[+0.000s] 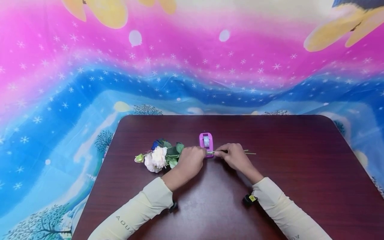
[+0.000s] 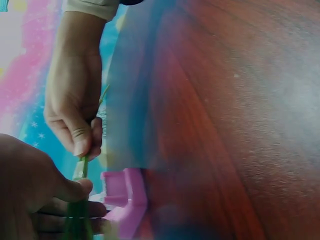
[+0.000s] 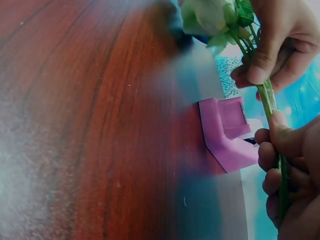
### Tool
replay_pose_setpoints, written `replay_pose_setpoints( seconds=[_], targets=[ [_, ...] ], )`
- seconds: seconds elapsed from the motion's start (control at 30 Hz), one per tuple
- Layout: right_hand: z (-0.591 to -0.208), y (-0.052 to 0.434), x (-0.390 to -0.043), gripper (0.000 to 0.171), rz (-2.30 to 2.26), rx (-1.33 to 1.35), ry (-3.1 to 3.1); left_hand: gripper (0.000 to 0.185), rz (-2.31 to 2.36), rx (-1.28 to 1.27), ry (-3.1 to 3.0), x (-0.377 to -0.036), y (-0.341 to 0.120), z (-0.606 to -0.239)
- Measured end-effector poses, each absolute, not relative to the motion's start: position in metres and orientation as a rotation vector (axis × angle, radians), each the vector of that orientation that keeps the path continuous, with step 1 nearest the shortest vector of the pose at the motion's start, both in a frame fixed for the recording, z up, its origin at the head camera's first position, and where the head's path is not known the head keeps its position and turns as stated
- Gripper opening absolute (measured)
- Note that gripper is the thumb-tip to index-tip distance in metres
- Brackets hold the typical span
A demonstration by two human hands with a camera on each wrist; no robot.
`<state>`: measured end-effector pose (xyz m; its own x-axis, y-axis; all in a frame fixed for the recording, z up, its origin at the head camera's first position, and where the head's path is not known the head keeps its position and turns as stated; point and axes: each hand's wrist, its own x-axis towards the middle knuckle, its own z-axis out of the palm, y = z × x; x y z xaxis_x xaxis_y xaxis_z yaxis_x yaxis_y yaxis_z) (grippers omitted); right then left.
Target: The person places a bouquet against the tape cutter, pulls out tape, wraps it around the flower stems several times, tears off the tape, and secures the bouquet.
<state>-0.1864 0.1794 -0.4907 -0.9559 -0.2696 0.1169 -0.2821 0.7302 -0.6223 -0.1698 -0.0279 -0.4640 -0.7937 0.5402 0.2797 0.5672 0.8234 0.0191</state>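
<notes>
A small bunch of flowers lies across both hands, its white blooms (image 1: 156, 158) and a blue flower (image 1: 156, 144) to the left, its green stems (image 1: 250, 153) poking out to the right. My left hand (image 1: 192, 160) grips the stems just below the leaves. With thumb and fingers my right hand (image 1: 235, 156) pinches them farther down. Between the two hands a shiny band of clear tape (image 3: 268, 97) wraps the stems. Right behind this stretch stands a pink tape dispenser (image 1: 206, 140) with a roll of tape in it.
The dark red-brown wooden table (image 1: 300, 140) has rounded far corners. A colourful cloth backdrop (image 1: 192, 66) hangs behind it. Black wrist cameras (image 1: 249, 199) sit under the cream sleeves (image 1: 141, 206), close over the tabletop.
</notes>
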Motion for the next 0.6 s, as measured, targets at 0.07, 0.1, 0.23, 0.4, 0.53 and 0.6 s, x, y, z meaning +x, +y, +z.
replay_pose_setpoints(
  seconds=[0.07, 0.1, 0.23, 0.4, 0.53, 0.6],
  targets=[
    [-0.491, 0.179, -0.186, 0.015, 1.049, 0.453, -2.881, 0.013, -0.167, -0.853, -2.79, -0.171, -0.028, -0.461],
    [-0.491, 0.179, -0.185, 0.014, 1.053, 0.449, -2.868, 0.012, -0.169, -0.856, -2.805, -0.172, -0.028, -0.46],
    [-0.493, 0.177, -0.184, 0.015, 1.069, 0.425, -2.829, 0.008, -0.119, -0.886, -2.822, -0.174, -0.029, -0.461],
    [-0.496, 0.177, -0.184, 0.017, 1.071, 0.427, -2.818, 0.008, 0.054, -0.927, -2.706, -0.171, -0.03, -0.468],
    [-0.496, 0.178, -0.187, 0.014, 1.088, 0.461, -2.87, 0.01, 0.197, -0.941, -2.58, -0.167, -0.03, -0.471],
    [-0.494, 0.178, -0.189, 0.013, 1.107, 0.475, -2.921, 0.009, 0.226, -0.933, -2.545, -0.166, -0.03, -0.471]
  ],
)
